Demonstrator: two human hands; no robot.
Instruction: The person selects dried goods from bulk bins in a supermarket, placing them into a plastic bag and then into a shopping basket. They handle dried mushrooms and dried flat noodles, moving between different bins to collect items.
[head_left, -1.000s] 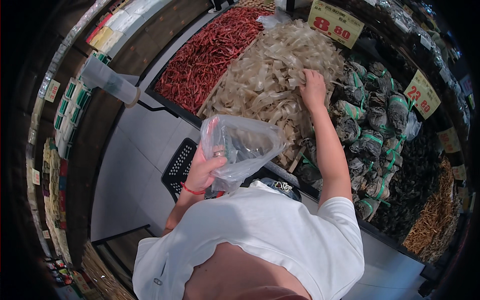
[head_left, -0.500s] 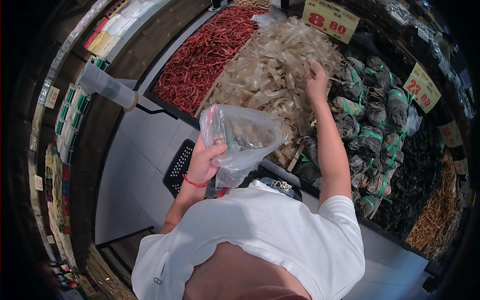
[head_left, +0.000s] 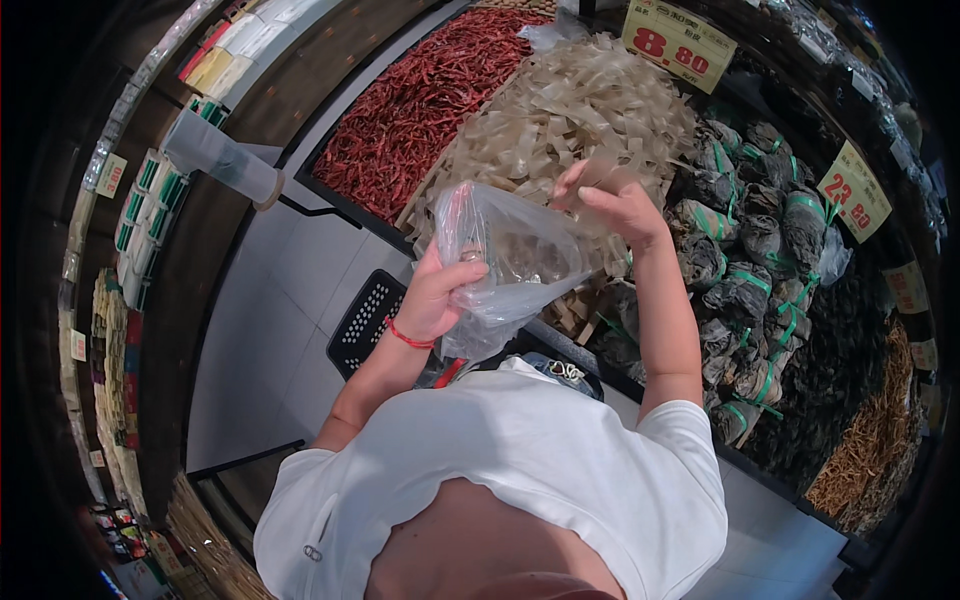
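A clear plastic bag (head_left: 505, 320) hangs in front of me with its mouth spread. My left hand (head_left: 437, 295) is closed on the bag's left side, thumb over the film. Just past the bag's right rim, my right hand (head_left: 625, 205) is closed on a blurred translucent piece of dried flat noodle (head_left: 603, 172). Behind both hands lies a big heap of pale, wide dried flat noodles (head_left: 535, 130) in its bin. Something see-through shows inside the bag, but I cannot tell what it is.
Dried red chillies (head_left: 400, 110) fill the bin to the left of the noodles. Dark bundles tied with green bands (head_left: 745, 290) lie to the right, close to my right forearm. A roll of plastic bags (head_left: 220, 155) hangs at the left. A black perforated basket (head_left: 365, 320) stands below.
My right hand has come back from the far right of the noodle heap to the bag's mouth with a piece of noodle. My left hand and the bag have shifted slightly right.
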